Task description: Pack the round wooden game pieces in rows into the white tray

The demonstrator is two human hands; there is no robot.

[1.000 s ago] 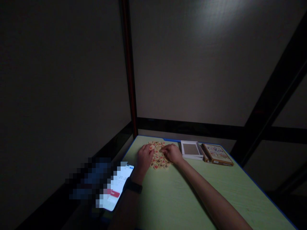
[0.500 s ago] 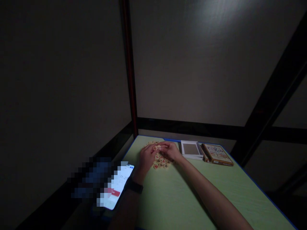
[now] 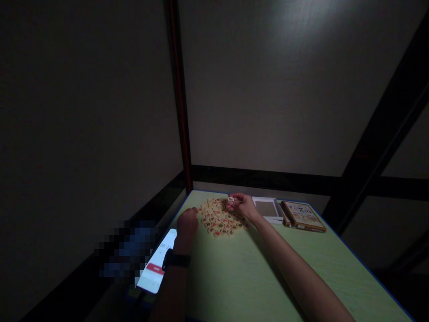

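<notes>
Many round wooden xiangqi pieces (image 3: 217,220) lie in one flat, loose cluster on the pale green table (image 3: 254,277), most with their red or dark characters facing up and many touching their neighbours. That cluster sits between the two hands.

At its far right side, the right hand (image 3: 241,203) is raised above the outer pieces, its fingers pinching at least one pale xiangqi disc (image 3: 230,199); whether a second is tucked behind it, I cannot tell. The left hand (image 3: 187,222) is just beside the cluster's left edge, knuckles up and fingers curled under, and I cannot tell whether they grip anything. A black wristwatch (image 3: 177,259) circles that wrist.

Right of the cluster, partly behind the right hand, stands an open white box (image 3: 279,209), seemingly without contents. Farther right of the cluster lies a printed game box (image 3: 306,215) with brown edges, next to the white one. Left of the cluster and nearer the viewer, a lit smartphone (image 3: 154,268) shows digits and a red button, partly covered by the left wrist.
</notes>
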